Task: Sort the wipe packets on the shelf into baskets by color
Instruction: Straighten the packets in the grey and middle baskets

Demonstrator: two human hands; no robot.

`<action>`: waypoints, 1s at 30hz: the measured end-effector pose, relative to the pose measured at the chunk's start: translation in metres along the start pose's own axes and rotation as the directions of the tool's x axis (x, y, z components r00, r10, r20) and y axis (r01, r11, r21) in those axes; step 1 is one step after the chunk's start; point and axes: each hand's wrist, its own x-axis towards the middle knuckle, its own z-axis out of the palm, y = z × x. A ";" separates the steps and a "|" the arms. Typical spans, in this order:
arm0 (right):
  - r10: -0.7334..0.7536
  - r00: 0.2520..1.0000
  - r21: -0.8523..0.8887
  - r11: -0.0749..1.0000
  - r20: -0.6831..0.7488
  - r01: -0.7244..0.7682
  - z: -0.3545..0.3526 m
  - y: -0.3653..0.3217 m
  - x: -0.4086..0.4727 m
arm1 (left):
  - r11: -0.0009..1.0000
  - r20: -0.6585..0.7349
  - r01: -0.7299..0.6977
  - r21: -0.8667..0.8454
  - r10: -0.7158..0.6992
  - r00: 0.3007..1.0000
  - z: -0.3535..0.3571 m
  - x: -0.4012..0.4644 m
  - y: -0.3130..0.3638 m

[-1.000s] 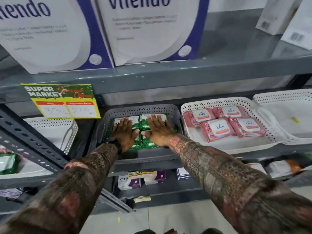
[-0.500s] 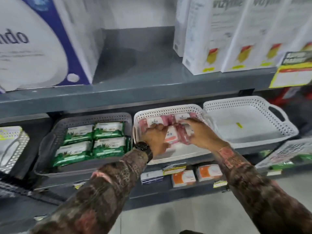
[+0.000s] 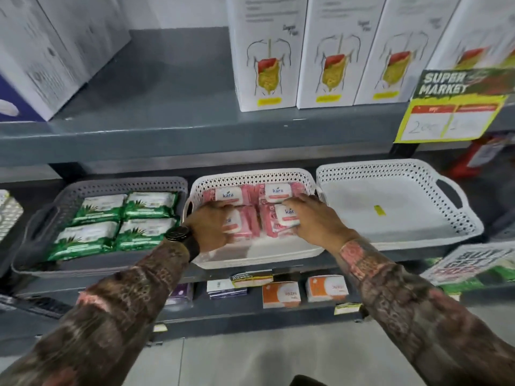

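Note:
Several pink wipe packets (image 3: 277, 192) lie in a white basket (image 3: 252, 176) at the middle of the shelf. My left hand (image 3: 213, 225) rests on the front left pink packet (image 3: 245, 225), fingers curled over it. My right hand (image 3: 315, 221) presses on the front right pink packet (image 3: 271, 224). Several green wipe packets (image 3: 117, 221) lie in a tidy block in the grey basket (image 3: 111, 185) to the left. Whether either hand truly grips its packet is unclear.
Another white basket (image 3: 418, 168) to the right holds only a small yellow scrap (image 3: 379, 210). Tall white boxes (image 3: 320, 51) stand on the shelf above, with a yellow price sign (image 3: 446, 115) hanging at its right. Small orange boxes (image 3: 281, 295) sit on the lower shelf.
A second ago both hands lay on the green packets in the grey basket. They moved right to the pink packets, which now sit closer together in the white basket.

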 end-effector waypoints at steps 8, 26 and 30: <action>-0.006 1.000 -0.050 0.999 0.024 0.008 0.019 -0.006 0.009 | 0.999 0.045 0.013 -0.049 -0.011 0.999 0.027 0.002 -0.011; -0.006 0.993 -0.094 0.995 0.119 0.017 0.070 -0.009 0.066 | 0.994 -0.075 0.104 -0.045 -0.107 0.991 0.064 0.050 -0.005; 0.019 0.985 -0.116 0.993 0.171 0.001 0.067 -0.011 0.064 | 0.993 -0.046 0.113 -0.039 -0.115 0.992 0.064 0.051 -0.002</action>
